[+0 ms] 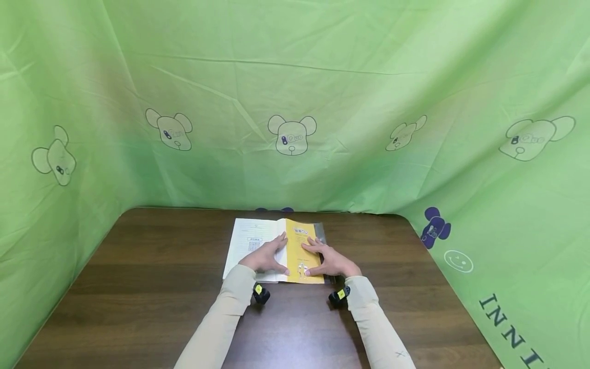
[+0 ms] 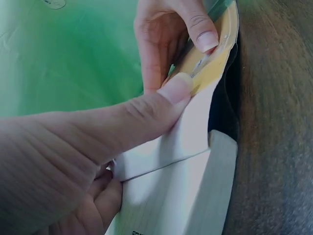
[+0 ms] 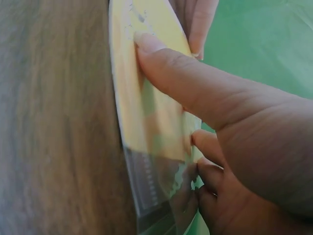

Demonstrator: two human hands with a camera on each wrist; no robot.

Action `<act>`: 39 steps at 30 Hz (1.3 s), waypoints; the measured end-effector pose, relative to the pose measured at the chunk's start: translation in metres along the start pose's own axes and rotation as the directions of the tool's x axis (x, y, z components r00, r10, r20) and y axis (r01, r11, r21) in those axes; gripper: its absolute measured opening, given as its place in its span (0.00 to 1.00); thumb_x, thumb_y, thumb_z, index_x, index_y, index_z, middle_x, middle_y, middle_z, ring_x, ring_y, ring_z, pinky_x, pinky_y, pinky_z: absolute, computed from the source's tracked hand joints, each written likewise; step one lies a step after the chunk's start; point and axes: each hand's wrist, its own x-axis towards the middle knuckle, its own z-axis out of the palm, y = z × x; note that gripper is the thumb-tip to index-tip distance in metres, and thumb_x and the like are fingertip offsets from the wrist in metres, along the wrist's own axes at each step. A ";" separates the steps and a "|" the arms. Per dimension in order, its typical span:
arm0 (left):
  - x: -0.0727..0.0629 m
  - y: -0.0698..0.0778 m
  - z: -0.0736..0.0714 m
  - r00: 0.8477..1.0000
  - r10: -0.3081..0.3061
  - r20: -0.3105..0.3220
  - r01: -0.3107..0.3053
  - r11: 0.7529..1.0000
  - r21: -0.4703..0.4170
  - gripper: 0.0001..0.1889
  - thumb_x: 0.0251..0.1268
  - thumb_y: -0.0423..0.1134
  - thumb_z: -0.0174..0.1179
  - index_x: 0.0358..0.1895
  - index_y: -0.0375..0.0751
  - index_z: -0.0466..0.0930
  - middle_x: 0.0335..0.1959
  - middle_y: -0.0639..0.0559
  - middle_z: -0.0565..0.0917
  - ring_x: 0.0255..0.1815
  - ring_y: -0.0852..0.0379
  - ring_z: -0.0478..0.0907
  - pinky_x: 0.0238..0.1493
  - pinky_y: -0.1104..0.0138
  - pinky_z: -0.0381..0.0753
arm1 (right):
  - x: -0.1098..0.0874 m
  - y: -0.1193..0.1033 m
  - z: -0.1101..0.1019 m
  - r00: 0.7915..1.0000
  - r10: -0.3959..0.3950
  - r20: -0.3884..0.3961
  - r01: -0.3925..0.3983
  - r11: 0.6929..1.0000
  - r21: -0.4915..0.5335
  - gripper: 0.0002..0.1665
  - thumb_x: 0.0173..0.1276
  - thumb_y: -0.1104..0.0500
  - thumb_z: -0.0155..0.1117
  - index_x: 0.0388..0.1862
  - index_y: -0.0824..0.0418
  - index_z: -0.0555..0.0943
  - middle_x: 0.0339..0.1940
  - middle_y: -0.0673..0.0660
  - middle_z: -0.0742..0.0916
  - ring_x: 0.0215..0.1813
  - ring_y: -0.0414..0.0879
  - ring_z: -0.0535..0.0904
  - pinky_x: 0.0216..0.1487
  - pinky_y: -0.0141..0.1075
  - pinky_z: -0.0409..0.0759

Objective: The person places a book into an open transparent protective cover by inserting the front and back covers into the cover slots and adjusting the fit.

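An open book lies on the table, a white page [image 1: 244, 236] with a square printed code on its left and a yellow cover [image 1: 296, 256] on its right. Clear plastic [image 1: 319, 231] sticks out past the yellow cover's right edge. My left hand [image 1: 267, 256] rests beside the fold, thumb and fingers spread. In the left wrist view its thumb [image 2: 168, 95] presses where white meets yellow. My right hand [image 1: 333, 260] lies on the yellow part, thumb and fingers apart. In the right wrist view its thumb [image 3: 156, 49] touches the yellow surface, with the see-through plastic [image 3: 151, 191] close by.
A brown wooden table [image 1: 161, 287] carries the book near its far edge. Green cloth [image 1: 221, 169] printed with bear heads hangs behind and along both sides. Black cameras [image 1: 260, 294] are strapped at both wrists.
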 end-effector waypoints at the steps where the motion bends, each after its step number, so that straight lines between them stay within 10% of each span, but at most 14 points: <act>1: 0.000 0.001 0.001 1.000 -0.001 0.000 0.001 1.000 0.004 0.54 0.49 0.37 0.79 0.77 0.26 0.56 0.83 0.39 0.47 0.84 0.41 0.45 0.82 0.51 0.47 | 0.000 0.000 0.000 1.000 -0.003 -0.002 0.003 1.000 0.004 0.50 0.61 0.48 0.78 0.79 0.54 0.66 0.84 0.61 0.57 0.85 0.62 0.42 0.80 0.65 0.49; 19: 0.005 0.025 0.008 0.994 -0.111 0.018 0.099 0.937 0.336 0.51 0.50 0.44 0.79 0.75 0.27 0.62 0.81 0.36 0.56 0.83 0.42 0.49 0.82 0.53 0.53 | -0.002 -0.004 -0.001 0.999 -0.034 0.018 0.034 0.999 0.029 0.48 0.61 0.53 0.77 0.78 0.56 0.67 0.83 0.64 0.58 0.84 0.65 0.43 0.79 0.66 0.49; 26: 0.004 0.022 0.007 0.997 -0.072 0.008 0.066 0.946 0.318 0.51 0.49 0.43 0.79 0.75 0.25 0.61 0.81 0.34 0.56 0.83 0.40 0.50 0.82 0.53 0.51 | 0.002 -0.002 -0.002 0.988 -0.014 -0.157 0.019 0.999 0.029 0.33 0.67 0.71 0.64 0.71 0.67 0.74 0.76 0.68 0.71 0.79 0.65 0.61 0.78 0.58 0.60; 29: 0.003 0.021 0.007 0.998 -0.067 0.002 0.064 0.955 0.291 0.52 0.50 0.42 0.79 0.75 0.24 0.60 0.81 0.34 0.55 0.83 0.40 0.49 0.82 0.53 0.50 | 0.004 -0.009 -0.001 0.958 0.085 -0.272 -0.080 0.996 0.031 0.34 0.63 0.73 0.67 0.69 0.70 0.75 0.72 0.70 0.75 0.75 0.65 0.67 0.75 0.57 0.67; 33: 0.001 0.020 0.008 0.998 -0.056 -0.003 0.055 0.961 0.270 0.51 0.50 0.42 0.79 0.75 0.24 0.60 0.81 0.33 0.55 0.83 0.39 0.49 0.82 0.53 0.51 | 0.002 -0.019 -0.002 0.871 0.319 -0.373 -0.317 0.946 0.071 0.38 0.59 0.65 0.75 0.67 0.75 0.73 0.63 0.73 0.78 0.66 0.67 0.73 0.67 0.57 0.74; 36: 0.001 0.020 0.009 0.999 -0.049 -0.006 0.049 0.963 0.265 0.51 0.50 0.41 0.79 0.75 0.23 0.60 0.81 0.33 0.55 0.83 0.39 0.49 0.82 0.52 0.51 | 0.000 -0.024 -0.005 0.807 0.465 -0.363 -0.446 0.884 0.140 0.33 0.59 0.59 0.76 0.57 0.76 0.75 0.49 0.71 0.82 0.50 0.62 0.78 0.50 0.50 0.82; 39: 0.001 0.020 0.010 0.999 -0.047 -0.011 0.048 0.964 0.263 0.51 0.50 0.41 0.78 0.75 0.23 0.60 0.81 0.33 0.55 0.83 0.39 0.49 0.82 0.52 0.50 | -0.001 -0.024 -0.009 0.790 0.530 -0.307 -0.472 0.846 0.248 0.21 0.62 0.58 0.73 0.44 0.73 0.79 0.34 0.63 0.83 0.35 0.52 0.79 0.33 0.39 0.79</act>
